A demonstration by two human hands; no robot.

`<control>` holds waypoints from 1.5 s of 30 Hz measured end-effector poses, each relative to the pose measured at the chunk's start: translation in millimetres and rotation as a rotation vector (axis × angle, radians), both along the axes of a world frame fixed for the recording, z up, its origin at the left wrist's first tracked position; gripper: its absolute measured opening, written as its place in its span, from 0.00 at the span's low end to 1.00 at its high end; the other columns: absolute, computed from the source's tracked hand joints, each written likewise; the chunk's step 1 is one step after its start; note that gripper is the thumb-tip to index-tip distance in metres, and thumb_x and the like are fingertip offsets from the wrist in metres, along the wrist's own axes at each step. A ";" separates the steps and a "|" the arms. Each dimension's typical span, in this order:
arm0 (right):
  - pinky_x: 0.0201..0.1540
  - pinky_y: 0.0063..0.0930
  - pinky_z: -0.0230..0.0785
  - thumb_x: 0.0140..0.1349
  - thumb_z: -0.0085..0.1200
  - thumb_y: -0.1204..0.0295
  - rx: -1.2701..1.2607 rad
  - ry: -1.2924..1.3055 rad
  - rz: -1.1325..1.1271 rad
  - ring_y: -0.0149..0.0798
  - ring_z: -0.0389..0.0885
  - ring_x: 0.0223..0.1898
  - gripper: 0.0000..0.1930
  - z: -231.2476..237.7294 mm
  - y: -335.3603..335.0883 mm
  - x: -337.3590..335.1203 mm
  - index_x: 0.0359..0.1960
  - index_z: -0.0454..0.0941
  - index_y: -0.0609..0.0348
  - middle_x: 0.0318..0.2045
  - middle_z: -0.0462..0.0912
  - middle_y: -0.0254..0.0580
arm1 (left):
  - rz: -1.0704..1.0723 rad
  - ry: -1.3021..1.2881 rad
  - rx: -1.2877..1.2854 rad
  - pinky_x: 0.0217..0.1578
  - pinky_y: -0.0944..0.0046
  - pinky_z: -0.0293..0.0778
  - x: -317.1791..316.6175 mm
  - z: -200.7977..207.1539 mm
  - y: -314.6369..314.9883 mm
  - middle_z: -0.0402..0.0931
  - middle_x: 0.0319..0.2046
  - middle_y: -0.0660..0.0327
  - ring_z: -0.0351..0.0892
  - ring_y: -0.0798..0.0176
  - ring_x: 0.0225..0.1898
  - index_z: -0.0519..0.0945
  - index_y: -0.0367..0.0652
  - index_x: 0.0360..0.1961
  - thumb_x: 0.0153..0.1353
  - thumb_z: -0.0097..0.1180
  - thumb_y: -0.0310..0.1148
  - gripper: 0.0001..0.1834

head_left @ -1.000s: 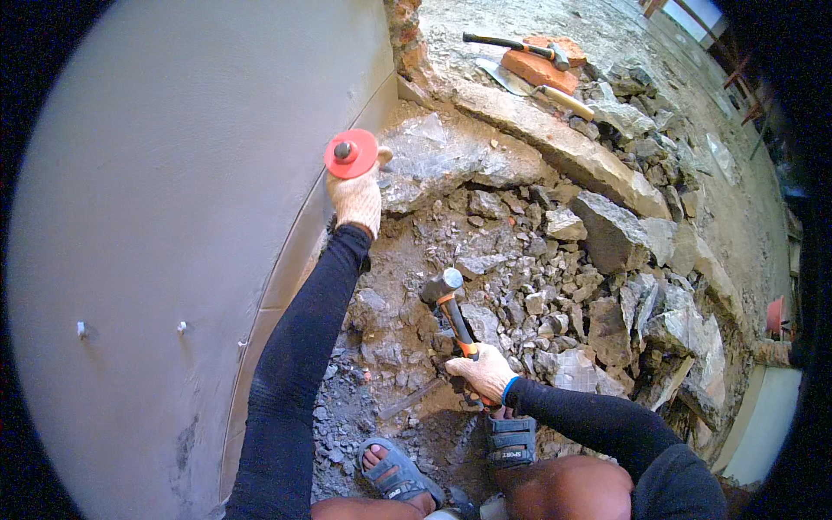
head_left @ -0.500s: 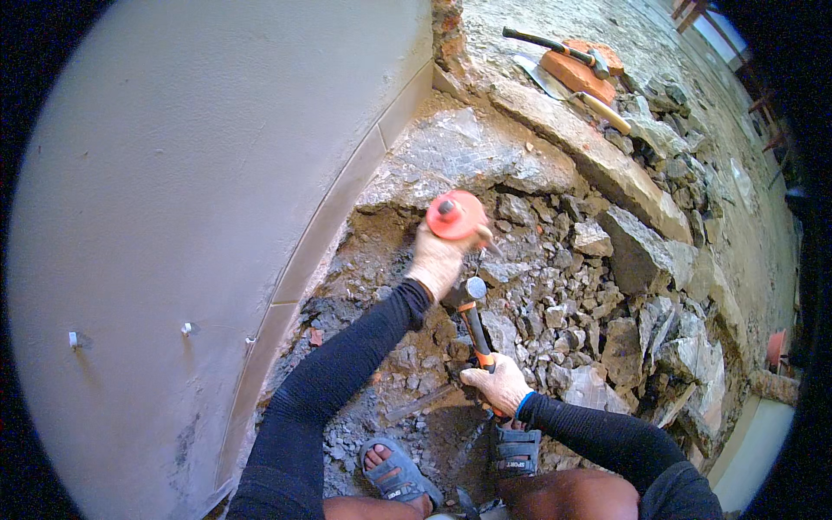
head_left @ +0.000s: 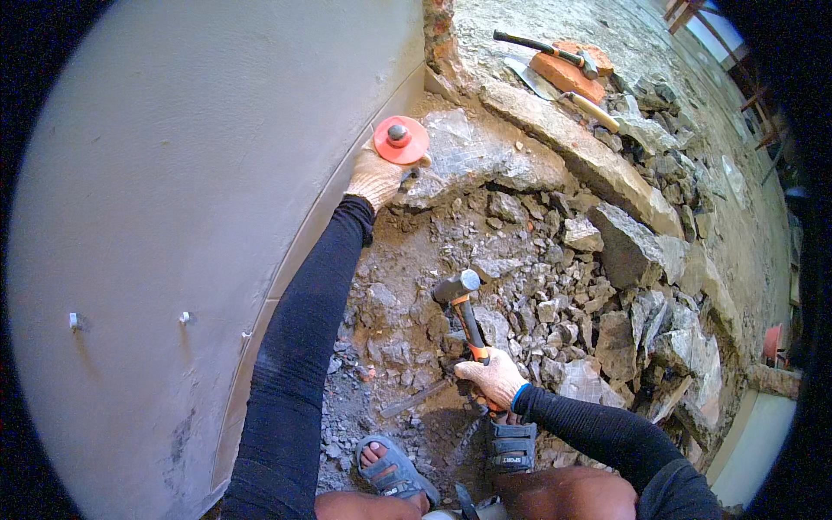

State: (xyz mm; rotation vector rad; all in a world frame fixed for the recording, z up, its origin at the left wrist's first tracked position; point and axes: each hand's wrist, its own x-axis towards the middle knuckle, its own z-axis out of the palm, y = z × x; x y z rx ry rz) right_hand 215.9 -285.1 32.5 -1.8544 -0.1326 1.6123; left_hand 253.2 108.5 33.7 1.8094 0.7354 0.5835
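Note:
My left hand [head_left: 379,179], in a pale knit glove, is closed around a chisel with a round red hand guard [head_left: 401,140]. The chisel's dark striking end shows in the middle of the guard; its blade is hidden below. It stands over the near edge of a broken concrete slab [head_left: 485,160], close to the foot of the wall. Lower down, my gloved right hand [head_left: 494,378] grips the black and orange handle of a sledge hammer [head_left: 468,322]. The hammer's steel head is held over the rubble, apart from the chisel.
A grey wall [head_left: 199,191] with small white pipe stubs runs along the left. Large broken concrete chunks [head_left: 626,243] and gravel lie at right. Beyond a long slab [head_left: 589,160], another hammer [head_left: 542,48] lies on orange bricks [head_left: 568,76] beside a trowel [head_left: 594,111]. My sandalled feet [head_left: 394,471] are among rubble.
My left hand has carried the chisel forward and to the left, from above the loose rubble to the slab's edge by the wall. The right hand and hammer have barely shifted.

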 end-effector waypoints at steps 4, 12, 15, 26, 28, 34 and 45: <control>0.17 0.29 0.66 0.64 0.67 0.61 0.042 -0.065 0.043 0.29 0.73 0.14 0.14 2.0 0.1 0.8 0.36 0.77 0.58 0.20 0.76 0.31 | -0.045 0.064 0.036 0.60 0.60 0.79 -0.3 0.4 3.1 0.85 0.55 0.60 0.84 0.63 0.55 0.79 0.40 0.62 0.51 0.84 0.40 0.39; 0.21 0.30 0.69 0.64 0.67 0.60 0.028 -0.073 0.055 0.28 0.75 0.18 0.15 10.8 2.4 2.9 0.34 0.78 0.58 0.20 0.76 0.31 | 0.050 -0.034 0.053 0.56 0.60 0.80 3.9 -6.8 1.0 0.87 0.53 0.59 0.85 0.64 0.53 0.81 0.41 0.60 0.49 0.85 0.41 0.38; 0.23 0.29 0.68 0.64 0.67 0.60 0.045 -0.081 0.042 0.27 0.74 0.19 0.15 14.1 0.1 3.5 0.34 0.78 0.58 0.20 0.76 0.31 | 0.076 -0.008 0.049 0.55 0.60 0.80 5.3 -8.0 -1.0 0.87 0.53 0.59 0.85 0.64 0.53 0.81 0.42 0.60 0.49 0.85 0.41 0.38; 0.33 0.23 0.69 0.61 0.69 0.72 0.617 -0.709 -0.134 0.22 0.74 0.29 0.09 142.9 97.9 79.3 0.30 0.78 0.56 0.26 0.80 0.26 | 0.091 -0.164 0.037 0.55 0.56 0.81 33.9 -37.0 9.8 0.89 0.51 0.55 0.88 0.57 0.53 0.84 0.47 0.59 0.45 0.85 0.47 0.39; 0.32 0.21 0.70 0.63 0.69 0.74 0.866 -0.830 -0.243 0.22 0.76 0.28 0.09 196.4 125.6 100.8 0.30 0.79 0.57 0.24 0.80 0.25 | 0.091 -0.038 0.015 0.61 0.58 0.79 38.7 -38.3 10.0 0.85 0.57 0.59 0.84 0.64 0.57 0.79 0.42 0.63 0.42 0.88 0.36 0.44; 0.28 0.24 0.67 0.62 0.70 0.75 0.981 -1.099 -0.325 0.24 0.74 0.24 0.10 212.5 174.8 114.9 0.26 0.80 0.56 0.22 0.80 0.26 | 0.029 -0.015 0.071 0.60 0.61 0.79 38.3 -27.0 -2.0 0.85 0.57 0.61 0.84 0.66 0.56 0.81 0.42 0.61 0.45 0.87 0.37 0.41; 0.21 0.23 0.65 0.61 0.67 0.70 0.554 -0.605 -0.231 0.24 0.72 0.18 0.08 177.2 123.0 98.4 0.31 0.78 0.54 0.20 0.76 0.28 | -0.030 -0.486 -0.660 0.61 0.54 0.80 49.9 -36.8 -3.1 0.85 0.56 0.54 0.86 0.56 0.55 0.79 0.37 0.63 0.74 0.53 0.37 0.22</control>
